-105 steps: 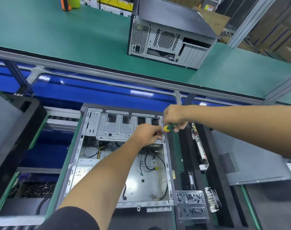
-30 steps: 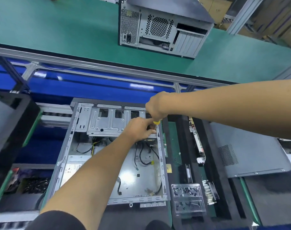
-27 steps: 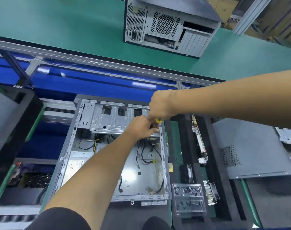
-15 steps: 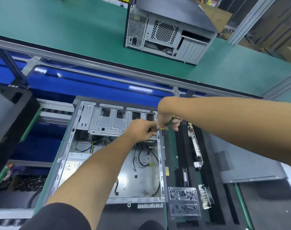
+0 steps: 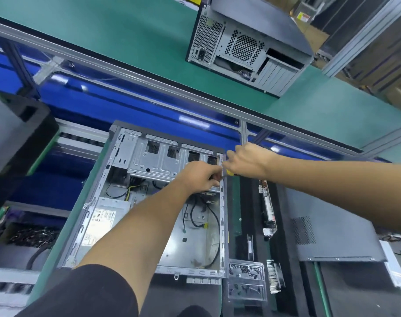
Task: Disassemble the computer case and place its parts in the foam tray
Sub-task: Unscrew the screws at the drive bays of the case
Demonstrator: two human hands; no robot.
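Note:
An open computer case (image 5: 117,216) lies flat in front of me, its metal drive bracket (image 5: 156,161) at the far end and loose cables on its floor. My left hand (image 5: 200,176) is curled at the bracket's right end, pinching something small that I cannot make out. My right hand (image 5: 247,160) grips a yellow-and-green screwdriver (image 5: 229,172) just beside it, at the case's right wall. Right of the case lies the black foam tray (image 5: 284,225), holding a circuit board (image 5: 267,207) and a grey side panel (image 5: 332,234).
A second, closed computer case (image 5: 245,46) stands on the green bench beyond a metal rail. A clear plastic screw box (image 5: 246,280) sits at the tray's near end. A dark monitor-like block (image 5: 14,138) stands at the left, with a bin of cables (image 5: 32,236) below it.
My right hand with the screwdriver shifted a little around the bracket's right corner. My left hand stayed at the bracket. The head view swayed slightly.

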